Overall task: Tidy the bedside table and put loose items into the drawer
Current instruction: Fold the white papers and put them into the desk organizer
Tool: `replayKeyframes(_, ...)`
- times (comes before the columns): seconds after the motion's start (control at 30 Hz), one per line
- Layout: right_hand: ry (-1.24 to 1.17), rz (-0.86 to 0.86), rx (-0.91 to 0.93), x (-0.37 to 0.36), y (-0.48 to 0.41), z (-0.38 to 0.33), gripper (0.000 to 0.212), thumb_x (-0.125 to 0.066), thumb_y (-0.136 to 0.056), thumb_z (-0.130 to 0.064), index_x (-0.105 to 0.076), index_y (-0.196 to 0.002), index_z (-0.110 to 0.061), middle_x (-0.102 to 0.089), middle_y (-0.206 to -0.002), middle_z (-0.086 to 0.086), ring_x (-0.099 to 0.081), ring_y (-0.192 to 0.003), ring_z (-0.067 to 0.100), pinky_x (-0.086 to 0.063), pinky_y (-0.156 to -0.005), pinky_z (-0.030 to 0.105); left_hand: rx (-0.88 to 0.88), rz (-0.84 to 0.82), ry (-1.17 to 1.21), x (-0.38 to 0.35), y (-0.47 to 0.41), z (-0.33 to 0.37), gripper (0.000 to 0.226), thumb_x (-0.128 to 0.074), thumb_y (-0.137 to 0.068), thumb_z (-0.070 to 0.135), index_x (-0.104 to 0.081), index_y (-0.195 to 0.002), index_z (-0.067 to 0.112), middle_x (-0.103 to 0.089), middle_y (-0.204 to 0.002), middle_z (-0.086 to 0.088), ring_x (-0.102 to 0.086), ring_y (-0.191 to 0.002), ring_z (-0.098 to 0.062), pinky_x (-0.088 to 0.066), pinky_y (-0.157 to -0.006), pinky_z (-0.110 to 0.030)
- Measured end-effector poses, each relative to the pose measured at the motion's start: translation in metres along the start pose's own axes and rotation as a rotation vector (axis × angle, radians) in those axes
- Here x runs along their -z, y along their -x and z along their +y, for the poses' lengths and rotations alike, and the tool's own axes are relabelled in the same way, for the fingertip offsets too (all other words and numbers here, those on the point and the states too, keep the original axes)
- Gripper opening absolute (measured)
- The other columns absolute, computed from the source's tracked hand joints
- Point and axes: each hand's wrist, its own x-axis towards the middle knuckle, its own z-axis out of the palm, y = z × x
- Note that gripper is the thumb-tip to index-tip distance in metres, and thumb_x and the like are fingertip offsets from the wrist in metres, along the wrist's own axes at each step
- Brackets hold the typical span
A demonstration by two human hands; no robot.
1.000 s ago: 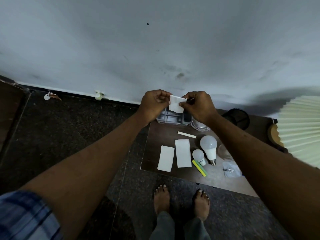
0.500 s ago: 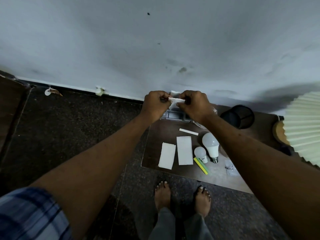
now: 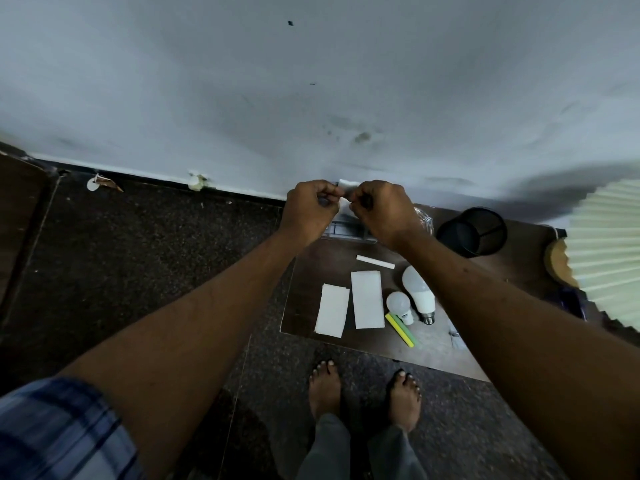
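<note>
Both hands are raised over the far-left part of the dark brown wooden bedside table (image 3: 304,271). The left hand (image 3: 311,209) and right hand (image 3: 381,211) have knuckles toward the camera and fingers curled in, nearly touching each other. Each pinches one end of a small white paper scrap (image 3: 348,184). Only its top edge shows above the thumbs, so can't tell its shape or fold. Below the hands, a grey plastic compartment tray (image 3: 346,232) sits at the table's far edge, mostly hidden, contents can't tell. Loose on the tabletop, left to right: two white rectangular paper sheets (image 3: 332,315) (image 3: 367,299) lie flat, just beside each other, the left one nearer the front edge. A narrow white paper strip (image 3: 375,262) lies farther back, apart from them. A small white LED bulb (image 3: 398,303) and a large white LED bulb (image 3: 417,289) lie on their sides next to each other, bases pointing near. A pair of flat sticks, one yellow and one green (image 3: 401,330), lie together just near of the small bulb's base. A black mesh pen cup (image 3: 472,232) stands far right on the table, opening toward the camera. A cream pleated lampshade (image 3: 609,244) is at the right edge of the view. Two bare feet (image 3: 323,386) stand on the dark speckled floor (image 3: 138,254) near the table's front edge. A blue plaid sleeve (image 3: 52,427) shows on the left arm.
</note>
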Motion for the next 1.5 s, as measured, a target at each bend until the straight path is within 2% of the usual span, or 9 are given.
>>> replayKeyframes(0.27, 0.018, 0.058, 0.076, 0.004, 0.006, -0.004, 0.021, -0.075, -0.087, -0.018, -0.072, -0.108, -0.017, -0.069, -0.108, 0.003, -0.064, -0.097, 0.021, -0.055, -0.082, 0.037, 0.005, 0.064, 0.041, 0.008, 0.009, 0.001, 0.019, -0.071, -0.084, 0.001, -0.077, -0.101, 0.007, -0.076, -0.093, -0.001, -0.072, -0.087, -0.011, -0.059, -0.081, -0.019)
replayKeyframes(0.43, -0.06, 0.189, 0.085, 0.007, 0.028, -0.013, 0.01, -0.075, -0.087, -0.022, -0.071, -0.097, -0.021, -0.068, -0.1, -0.005, -0.056, -0.081, 0.006, -0.049, -0.073, 0.025, 0.099, 0.122, 0.162, 0.013, 0.033, -0.01, 0.021, -0.068, -0.081, -0.004, -0.073, -0.091, 0.014, -0.071, -0.083, 0.01, -0.068, -0.078, 0.002, -0.055, -0.076, -0.014)
replayKeyframes(0.63, -0.086, 0.069, -0.016, -0.027, 0.082, -0.02, 0.023, -0.075, -0.087, -0.028, -0.068, -0.108, -0.026, -0.065, -0.104, -0.006, -0.063, -0.09, 0.011, -0.057, -0.077, 0.033, 0.216, 0.077, 0.093, 0.009, 0.084, -0.046, 0.017, -0.07, -0.083, -0.002, -0.074, -0.091, 0.013, -0.075, -0.086, 0.0, -0.071, -0.08, -0.012, -0.058, -0.08, -0.026)
replayKeyframes(0.77, 0.036, -0.085, -0.11, -0.06, 0.112, -0.015, 0.021, -0.071, -0.089, -0.032, -0.066, -0.107, -0.022, -0.065, -0.107, 0.001, -0.065, -0.097, 0.024, -0.055, -0.079, 0.041, 0.368, -0.006, 0.048, 0.003, 0.112, -0.07, 0.013, -0.073, -0.084, 0.005, -0.074, -0.096, 0.008, -0.075, -0.093, -0.005, -0.071, -0.09, -0.019, -0.058, -0.091, -0.038)
replayKeyframes(1.03, 0.286, -0.296, -0.246, -0.108, 0.15, -0.003, 0.05, -0.06, -0.098, -0.039, -0.053, -0.145, -0.026, -0.061, -0.13, 0.007, -0.067, -0.108, 0.028, -0.055, -0.086, 0.037, 0.442, -0.103, -0.111, 0.002, 0.141, -0.103, 0.026, -0.073, -0.083, 0.007, -0.064, -0.107, 0.01, -0.062, -0.105, -0.011, -0.062, -0.098, -0.025, -0.053, -0.092, -0.041)
replayKeyframes(1.17, 0.312, -0.353, -0.219, -0.119, 0.147, -0.006, 0.054, -0.054, -0.102, -0.037, -0.041, -0.153, -0.024, -0.045, -0.155, 0.01, -0.061, -0.125, 0.029, -0.053, -0.099, 0.039, 0.536, -0.109, -0.026, 0.004, 0.142, -0.11, 0.034, -0.073, -0.083, 0.013, -0.06, -0.115, 0.014, -0.063, -0.1, -0.008, -0.064, -0.094, -0.025, -0.055, -0.086, -0.042)
replayKeyframes(1.27, 0.32, -0.35, -0.187, -0.126, 0.134, -0.014, 0.055, -0.054, -0.102, -0.037, -0.039, -0.154, -0.025, -0.046, -0.155, 0.009, -0.061, -0.124, 0.029, -0.053, -0.098, 0.037, 0.604, -0.128, 0.037, 0.007, 0.137, -0.114, 0.033, -0.072, -0.087, 0.014, -0.063, -0.119, 0.011, -0.067, -0.106, -0.01, -0.065, -0.1, -0.027, -0.056, -0.088, -0.041)
replayKeyframes(1.4, 0.321, -0.373, -0.158, -0.135, 0.116, -0.025, 0.055, -0.053, -0.103, -0.036, -0.037, -0.155, -0.026, -0.052, -0.149, 0.01, -0.06, -0.124, 0.029, -0.054, -0.098, 0.038, 0.641, -0.119, 0.124, 0.014, 0.127, -0.115, 0.026, -0.068, -0.091, 0.012, -0.067, -0.116, 0.006, -0.07, -0.112, -0.011, -0.063, -0.089, -0.014, -0.049, -0.069, -0.019)
replayKeyframes(1.5, 0.337, -0.35, -0.105, -0.142, 0.108, -0.032, 0.053, -0.053, -0.103, -0.035, -0.04, -0.154, -0.026, -0.056, -0.143, 0.011, -0.062, -0.12, 0.029, -0.055, -0.096, 0.038, 0.728, -0.13, 0.231, 0.017, 0.119, -0.113, 0.026, -0.066, -0.093, 0.009, -0.067, -0.117, 0.001, -0.069, -0.118, -0.019, -0.068, -0.101, -0.028, -0.058, -0.084, -0.038)
